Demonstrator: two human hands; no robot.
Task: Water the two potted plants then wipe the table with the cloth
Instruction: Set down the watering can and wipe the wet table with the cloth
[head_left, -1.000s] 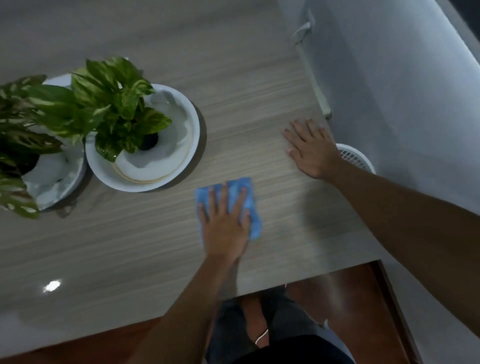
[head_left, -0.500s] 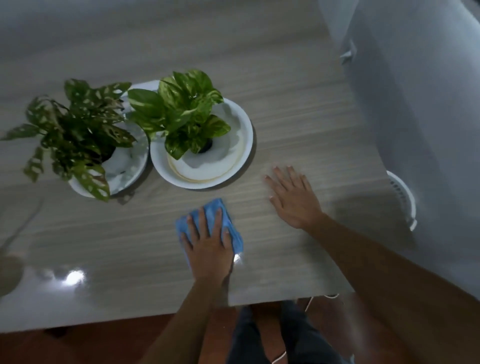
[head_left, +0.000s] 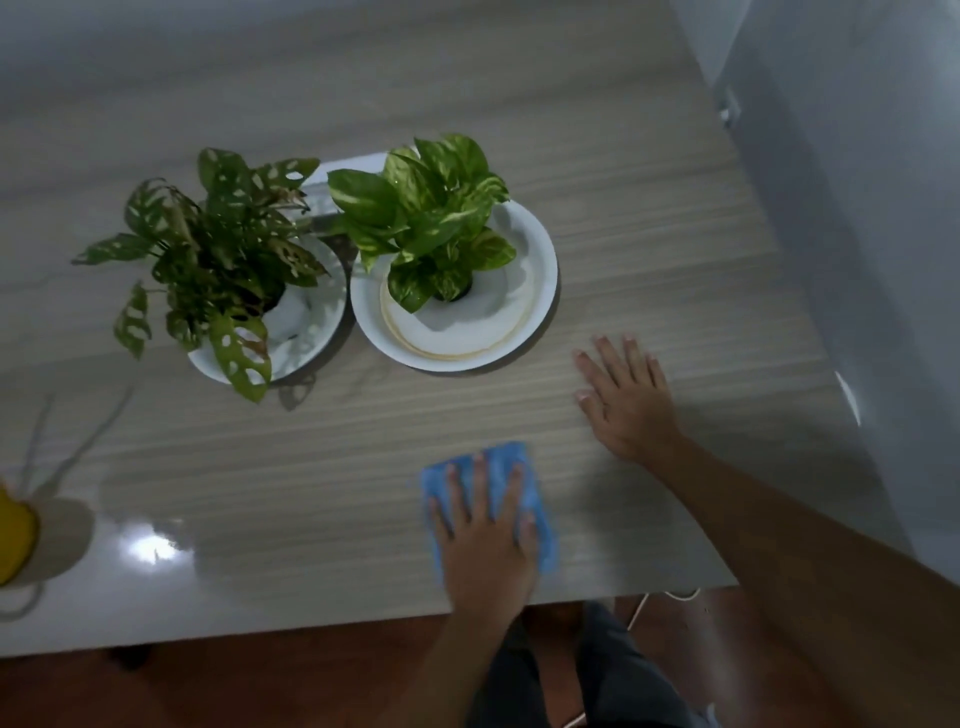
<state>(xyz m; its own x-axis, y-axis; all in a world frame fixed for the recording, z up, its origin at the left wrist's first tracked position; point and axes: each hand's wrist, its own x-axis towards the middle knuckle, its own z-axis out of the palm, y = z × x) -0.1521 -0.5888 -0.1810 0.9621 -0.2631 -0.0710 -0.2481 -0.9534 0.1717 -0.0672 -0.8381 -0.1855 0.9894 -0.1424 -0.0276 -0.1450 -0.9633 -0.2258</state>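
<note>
1. Tabletop: pale wood grain, glossy; a bright light reflection near the front left edge.
2. Cloth: blue, lying flat on the tabletop close to the front edge, right of centre; partly covered by the left hand.
3. Left hand: palm down on the cloth, fingers spread and pressing it flat against the tabletop; nothing pinched.
4. Right hand: flat on the bare tabletop, fingers spread, holding nothing; just right of the cloth and apart from it.
5. Right-hand plant: broad green and yellow-marbled leaves, standing in a white dish with a faint yellowish ring inside.
6. Left-hand plant: darker leaves with holes, standing in a second white dish; the two dishes sit just beside each other, behind the cloth.
7. Yellow object: at the far left edge, cut off by the frame; cannot tell what it is.
8. White cord: hanging below the front edge of the tabletop.
</note>
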